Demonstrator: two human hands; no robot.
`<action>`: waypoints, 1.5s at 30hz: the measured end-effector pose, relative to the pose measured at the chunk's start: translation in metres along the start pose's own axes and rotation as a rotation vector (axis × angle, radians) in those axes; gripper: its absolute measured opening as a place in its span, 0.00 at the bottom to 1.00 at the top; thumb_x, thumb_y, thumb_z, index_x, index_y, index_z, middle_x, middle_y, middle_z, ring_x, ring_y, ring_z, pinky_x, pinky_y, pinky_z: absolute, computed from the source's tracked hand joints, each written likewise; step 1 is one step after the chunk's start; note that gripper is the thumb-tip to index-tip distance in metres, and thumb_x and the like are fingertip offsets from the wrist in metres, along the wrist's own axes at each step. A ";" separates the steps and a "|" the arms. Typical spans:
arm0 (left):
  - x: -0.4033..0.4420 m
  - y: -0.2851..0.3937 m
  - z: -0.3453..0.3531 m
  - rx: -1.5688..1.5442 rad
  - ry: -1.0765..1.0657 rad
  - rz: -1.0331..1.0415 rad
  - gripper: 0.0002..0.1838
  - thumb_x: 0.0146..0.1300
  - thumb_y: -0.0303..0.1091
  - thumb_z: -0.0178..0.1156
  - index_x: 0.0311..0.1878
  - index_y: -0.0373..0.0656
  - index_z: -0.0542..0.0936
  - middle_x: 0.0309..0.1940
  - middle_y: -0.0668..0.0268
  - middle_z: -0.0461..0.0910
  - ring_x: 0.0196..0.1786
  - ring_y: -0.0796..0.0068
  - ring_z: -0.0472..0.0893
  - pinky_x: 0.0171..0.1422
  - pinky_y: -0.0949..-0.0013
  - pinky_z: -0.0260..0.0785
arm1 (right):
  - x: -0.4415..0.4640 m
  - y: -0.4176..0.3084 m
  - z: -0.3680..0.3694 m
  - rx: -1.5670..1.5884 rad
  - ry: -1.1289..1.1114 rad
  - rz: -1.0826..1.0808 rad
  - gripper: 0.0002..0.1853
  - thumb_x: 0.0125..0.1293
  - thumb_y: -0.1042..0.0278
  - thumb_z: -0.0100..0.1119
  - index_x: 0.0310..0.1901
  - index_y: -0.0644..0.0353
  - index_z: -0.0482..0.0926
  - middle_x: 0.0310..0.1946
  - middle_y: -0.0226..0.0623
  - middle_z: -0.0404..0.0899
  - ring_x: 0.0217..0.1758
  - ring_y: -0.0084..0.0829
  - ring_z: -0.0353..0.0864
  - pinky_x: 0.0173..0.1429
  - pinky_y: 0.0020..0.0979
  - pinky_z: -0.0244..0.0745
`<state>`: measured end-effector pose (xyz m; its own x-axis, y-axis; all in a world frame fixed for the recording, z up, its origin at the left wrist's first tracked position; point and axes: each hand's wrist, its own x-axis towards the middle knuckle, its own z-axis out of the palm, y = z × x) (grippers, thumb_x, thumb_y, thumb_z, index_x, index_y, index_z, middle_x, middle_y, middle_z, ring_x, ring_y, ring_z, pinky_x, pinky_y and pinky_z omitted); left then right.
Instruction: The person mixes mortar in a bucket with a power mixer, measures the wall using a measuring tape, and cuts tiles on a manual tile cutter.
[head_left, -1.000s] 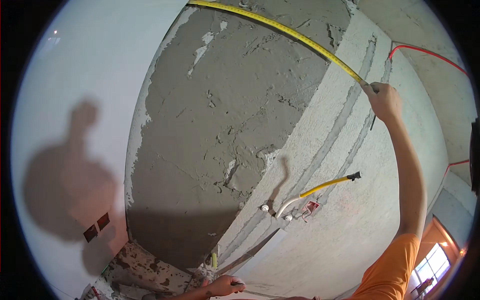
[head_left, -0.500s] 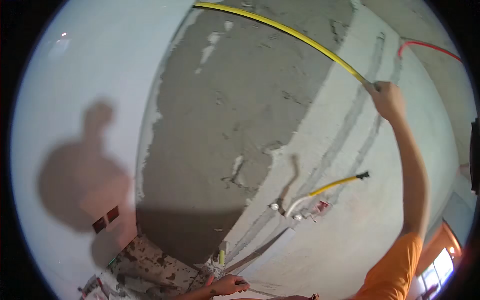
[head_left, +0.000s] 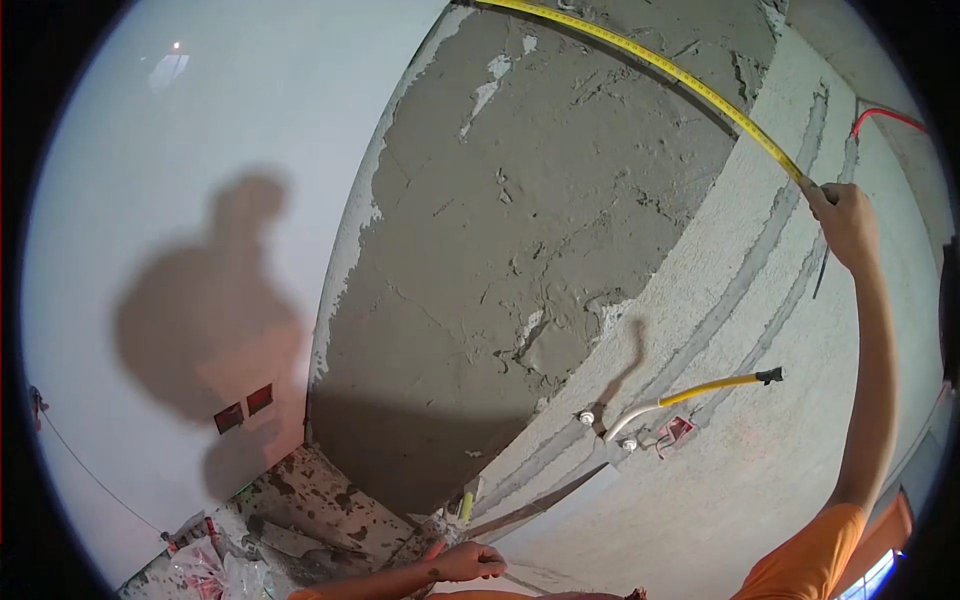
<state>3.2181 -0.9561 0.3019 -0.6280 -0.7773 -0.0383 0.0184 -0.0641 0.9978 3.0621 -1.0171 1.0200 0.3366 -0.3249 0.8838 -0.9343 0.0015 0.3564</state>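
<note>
My right hand [head_left: 848, 222] is raised at the upper right, closed around the end of a yellow tape measure [head_left: 690, 82]. The blade is drawn out across the wall and arcs up and left to the top edge of the view. A thin dark strap [head_left: 822, 272] hangs below that hand. Grey wet-looking mortar [head_left: 480, 230] covers a broad strip of wall behind the blade. Low in the middle, my left hand [head_left: 468, 562] has its fingers curled in; whether anything is inside them is hidden.
A white panelled wall [head_left: 250, 110] on the left has two red socket boxes [head_left: 243, 408]. A yellow-and-white hose [head_left: 690, 392] sticks out of the right wall near a red box [head_left: 677, 430]. Plastic bags [head_left: 215, 570] lie at the lower left. A red pipe [head_left: 885, 115] runs at the upper right.
The view has shifted left, so the wall, the tape measure and my right hand appear further right. My right hand still grips the tape. My left hand stays low and curled.
</note>
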 end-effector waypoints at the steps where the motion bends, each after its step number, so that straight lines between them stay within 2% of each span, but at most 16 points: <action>1: 0.001 0.001 -0.001 -0.015 0.000 0.011 0.19 0.72 0.50 0.61 0.52 0.45 0.85 0.39 0.72 0.85 0.43 0.82 0.81 0.47 0.71 0.75 | 0.001 0.000 -0.001 -0.006 -0.005 -0.007 0.31 0.69 0.42 0.57 0.23 0.66 0.78 0.15 0.45 0.70 0.20 0.40 0.69 0.30 0.44 0.66; 2: 0.002 0.002 0.000 -0.028 -0.009 0.018 0.19 0.72 0.49 0.62 0.52 0.44 0.84 0.39 0.72 0.85 0.43 0.82 0.81 0.47 0.71 0.75 | -0.001 0.003 -0.002 -0.018 -0.016 -0.007 0.30 0.68 0.42 0.57 0.24 0.67 0.78 0.16 0.47 0.70 0.20 0.44 0.69 0.30 0.45 0.67; 5: 0.005 -0.001 0.000 -0.023 -0.062 0.010 0.19 0.71 0.48 0.62 0.52 0.42 0.84 0.39 0.71 0.85 0.42 0.82 0.81 0.47 0.71 0.75 | 0.000 0.003 0.000 -0.092 0.059 -0.013 0.30 0.68 0.41 0.57 0.24 0.65 0.79 0.17 0.46 0.74 0.21 0.44 0.71 0.30 0.45 0.67; 13: 0.021 -0.015 -0.003 -0.009 -0.063 0.028 0.19 0.71 0.47 0.63 0.50 0.39 0.85 0.37 0.70 0.86 0.39 0.81 0.81 0.46 0.72 0.75 | -0.007 -0.010 -0.003 -0.107 0.004 0.053 0.30 0.69 0.39 0.57 0.26 0.63 0.81 0.19 0.45 0.78 0.23 0.46 0.76 0.31 0.45 0.70; 14: 0.021 -0.015 -0.003 0.007 -0.058 0.023 0.19 0.71 0.47 0.63 0.49 0.39 0.85 0.37 0.70 0.86 0.39 0.81 0.81 0.46 0.72 0.75 | -0.007 -0.011 -0.001 -0.106 0.009 0.049 0.30 0.69 0.39 0.57 0.26 0.63 0.81 0.19 0.45 0.78 0.23 0.46 0.76 0.31 0.45 0.70; 17: 0.025 -0.025 -0.004 -0.006 -0.056 0.024 0.19 0.71 0.48 0.63 0.49 0.39 0.85 0.37 0.70 0.86 0.39 0.82 0.81 0.46 0.73 0.74 | -0.007 -0.008 0.006 -0.078 0.048 0.056 0.31 0.69 0.41 0.57 0.24 0.66 0.77 0.17 0.48 0.71 0.21 0.46 0.68 0.30 0.45 0.65; 26: 0.007 -0.011 0.000 -0.012 -0.049 -0.005 0.18 0.70 0.48 0.63 0.48 0.40 0.86 0.37 0.71 0.86 0.39 0.83 0.82 0.45 0.73 0.75 | -0.013 -0.011 0.013 -0.067 0.028 0.077 0.30 0.69 0.41 0.56 0.25 0.65 0.79 0.19 0.49 0.73 0.23 0.49 0.70 0.33 0.46 0.67; 29: 0.009 -0.022 0.004 -0.024 -0.055 0.000 0.18 0.70 0.48 0.64 0.48 0.41 0.86 0.37 0.71 0.86 0.40 0.83 0.82 0.46 0.73 0.75 | -0.016 -0.010 0.016 -0.077 0.035 0.053 0.30 0.69 0.40 0.57 0.26 0.63 0.81 0.19 0.47 0.77 0.23 0.48 0.76 0.32 0.46 0.70; 45: 0.008 -0.014 0.008 -0.012 -0.055 -0.031 0.20 0.70 0.49 0.64 0.50 0.41 0.84 0.39 0.71 0.86 0.40 0.83 0.81 0.45 0.74 0.75 | -0.019 -0.011 0.010 -0.082 0.034 0.046 0.30 0.69 0.40 0.56 0.26 0.65 0.80 0.19 0.49 0.75 0.24 0.49 0.74 0.34 0.47 0.68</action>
<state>3.2064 -0.9565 0.2881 -0.6702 -0.7393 -0.0658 0.0070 -0.0950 0.9954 3.0652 -1.0203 0.9964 0.2983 -0.2908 0.9091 -0.9367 0.0938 0.3373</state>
